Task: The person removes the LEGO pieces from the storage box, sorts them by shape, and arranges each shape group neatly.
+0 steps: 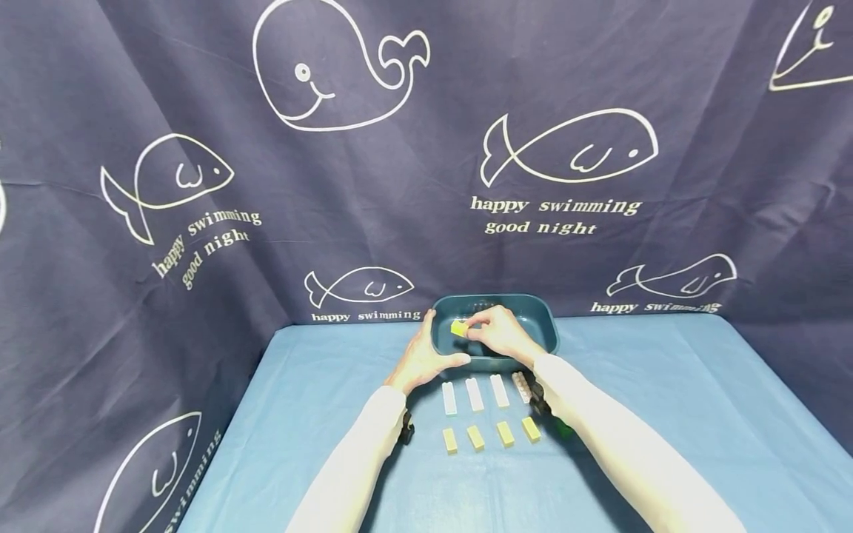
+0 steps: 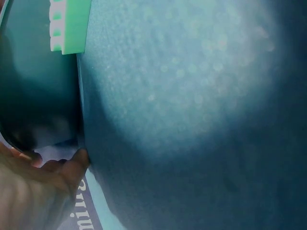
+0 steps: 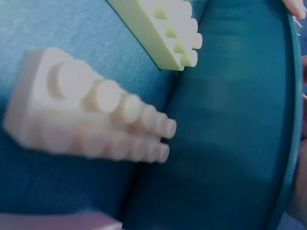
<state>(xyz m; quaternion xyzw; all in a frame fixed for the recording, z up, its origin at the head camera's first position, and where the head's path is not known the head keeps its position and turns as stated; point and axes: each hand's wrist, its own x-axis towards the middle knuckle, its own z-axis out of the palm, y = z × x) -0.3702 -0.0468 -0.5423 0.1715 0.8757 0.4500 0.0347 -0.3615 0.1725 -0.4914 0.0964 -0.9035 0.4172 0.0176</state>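
Observation:
At the back of the table stands a dark teal basin (image 1: 493, 363). My left hand (image 1: 421, 360) braces its near left corner, fingers along the left wall and thumb stretched along the front. Inside the basin, my right hand (image 1: 500, 333) pinches a yellow toy building brick (image 1: 458, 328) between thumb and fingers. The left wrist view shows the left hand at the basin's end, with a mint green studded brick (image 2: 74, 26) at the top. A pale studded brick (image 3: 96, 110) lies beside the basin wall (image 3: 230, 120) in the right wrist view, where the right hand is hidden.
In front of the basin lie a back row of pale bricks (image 1: 474, 394) and a front row of yellow bricks (image 1: 504, 434). A green object (image 1: 564, 428) shows partly beneath the right forearm. Behind the blue-covered table (image 1: 333, 385) hangs a dark curtain (image 1: 440, 185).

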